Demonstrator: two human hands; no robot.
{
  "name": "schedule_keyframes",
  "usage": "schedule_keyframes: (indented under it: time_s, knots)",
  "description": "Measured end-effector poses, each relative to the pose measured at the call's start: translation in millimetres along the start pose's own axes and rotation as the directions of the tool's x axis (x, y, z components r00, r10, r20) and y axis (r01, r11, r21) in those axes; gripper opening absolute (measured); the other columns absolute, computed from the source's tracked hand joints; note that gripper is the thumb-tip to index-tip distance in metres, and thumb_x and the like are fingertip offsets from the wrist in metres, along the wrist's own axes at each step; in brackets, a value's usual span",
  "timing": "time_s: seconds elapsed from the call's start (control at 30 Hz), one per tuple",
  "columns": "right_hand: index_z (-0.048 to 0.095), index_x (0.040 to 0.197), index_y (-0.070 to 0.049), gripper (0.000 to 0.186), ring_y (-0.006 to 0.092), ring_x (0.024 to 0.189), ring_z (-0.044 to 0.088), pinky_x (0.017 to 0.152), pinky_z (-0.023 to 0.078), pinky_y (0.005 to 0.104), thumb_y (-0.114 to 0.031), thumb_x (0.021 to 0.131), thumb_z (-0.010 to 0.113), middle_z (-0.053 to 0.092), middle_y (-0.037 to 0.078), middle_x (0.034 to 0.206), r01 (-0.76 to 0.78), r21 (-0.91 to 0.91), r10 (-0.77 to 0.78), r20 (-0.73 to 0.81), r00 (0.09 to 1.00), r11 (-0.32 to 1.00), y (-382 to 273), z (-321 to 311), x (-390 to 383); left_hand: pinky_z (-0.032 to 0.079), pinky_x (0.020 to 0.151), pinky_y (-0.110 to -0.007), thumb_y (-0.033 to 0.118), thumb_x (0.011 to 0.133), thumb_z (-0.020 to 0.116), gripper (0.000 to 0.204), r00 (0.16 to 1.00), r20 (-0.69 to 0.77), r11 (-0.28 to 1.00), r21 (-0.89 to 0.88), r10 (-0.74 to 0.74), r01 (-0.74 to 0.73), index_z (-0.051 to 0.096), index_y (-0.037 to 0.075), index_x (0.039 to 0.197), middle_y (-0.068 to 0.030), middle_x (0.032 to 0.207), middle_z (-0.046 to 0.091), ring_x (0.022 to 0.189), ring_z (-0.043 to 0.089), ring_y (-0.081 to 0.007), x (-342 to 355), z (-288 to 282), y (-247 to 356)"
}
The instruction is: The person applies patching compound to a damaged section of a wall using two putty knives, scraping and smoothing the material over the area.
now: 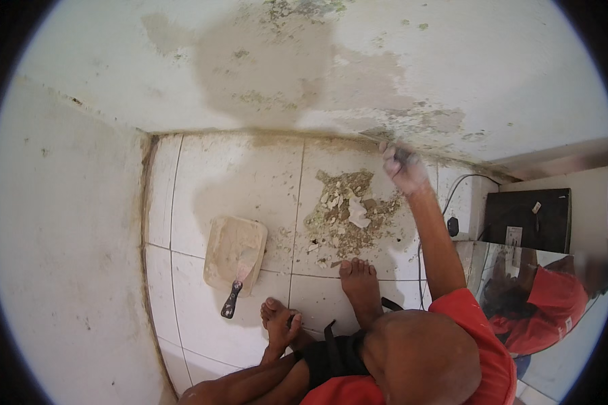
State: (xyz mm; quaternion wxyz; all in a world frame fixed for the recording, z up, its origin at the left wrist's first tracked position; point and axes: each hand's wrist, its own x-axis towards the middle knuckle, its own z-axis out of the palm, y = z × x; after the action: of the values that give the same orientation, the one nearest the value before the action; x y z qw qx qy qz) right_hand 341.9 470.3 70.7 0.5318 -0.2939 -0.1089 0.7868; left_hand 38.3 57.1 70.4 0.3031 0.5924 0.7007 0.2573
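Note:
My right hand (pixel 409 177), dusty white, reaches out to the foot of the wall. It is closed around the dark handle of a scraper (pixel 401 156), whose thin blade meets the peeling plaster (pixel 425 120). My left hand (pixel 282 331) is low down beside my left foot; its fingers are hard to make out. In front of that foot a shallow, plaster-smeared tray (pixel 213 253) sits on the floor. A putty knife (pixel 232 297) with a black handle leans over the tray's near edge, its blade inside.
Crumbled plaster debris (pixel 341 219) with a white scrap (pixel 358 212) lies on the tiles before my right foot (pixel 361 287). At right are a black cable (pixel 446 199), a dark flat panel (pixel 527 214) and a mirror-like surface (pixel 540 304). Walls rise ahead and left.

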Motion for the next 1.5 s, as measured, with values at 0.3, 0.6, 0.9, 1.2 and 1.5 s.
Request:
schedule_keyframes:
  time_s: [0.3,0.6,0.9,1.2,1.5]
  knots:
    - [0.045,0.118,0.006,0.03,0.0237,0.092,0.056,0.067,0.05,0.0328,-0.016,0.098,0.047,0.047,0.015,0.108,-0.23,0.793,0.246,0.105,0.964,0.564,-55,72,-7,0.047,0.076,-0.044,0.019,0.087,0.066,0.013,0.999,-0.031,0.998,0.048,0.038,-0.037,0.068,0.007,0.093,-0.0124,0.084,0.066,0.08,0.062,-0.0347,-5,4,-9]
    - [0.051,0.122,-0.003,0.028,0.0203,0.097,0.06,0.063,0.052,0.0305,-0.01,0.095,0.053,0.058,0.013,0.111,-0.189,0.495,0.051,0.278,0.959,0.848,-14,71,-102,0.033,0.101,-0.058,0.026,0.085,0.065,0.017,0.991,-0.01,0.991,-0.018,-0.132,0.132,0.07,0.011,0.088,-0.0188,0.09,0.066,0.103,0.054,-0.0455,-7,6,-7]
    - [0.058,0.107,-0.006,0.015,0.023,0.087,0.062,0.061,0.049,0.0289,-0.012,0.093,0.057,0.06,0.014,0.108,-0.152,0.443,0.125,0.089,0.988,0.883,6,3,-16,0.034,0.095,-0.058,0.028,0.084,0.066,0.018,0.98,0.069,0.975,-0.108,-0.187,0.194,0.07,0.011,0.088,-0.0178,0.096,0.064,0.098,0.051,-0.0449,-6,9,-8]
    - [0.062,0.086,-0.007,0.02,0.027,0.095,0.061,0.06,0.049,0.0288,-0.013,0.1,0.049,0.056,0.014,0.109,-0.255,0.68,0.183,0.178,0.967,0.688,-65,105,-63,0.034,0.097,-0.059,0.027,0.083,0.066,0.017,0.991,-0.014,0.991,-0.04,-0.131,0.13,0.07,0.011,0.089,-0.0138,0.09,0.066,0.1,0.051,-0.0464,-5,9,-10]
    - [0.058,0.107,-0.003,0.023,0.0185,0.082,0.062,0.057,0.051,0.0265,-0.025,0.098,0.055,0.061,0.014,0.106,-0.142,0.323,0.099,0.147,0.984,0.936,14,48,-77,0.049,0.075,-0.043,0.02,0.088,0.065,0.015,0.997,-0.062,0.995,0.082,0.053,-0.048,0.069,0.006,0.092,-0.0128,0.085,0.068,0.079,0.064,-0.0347,-3,0,-5]
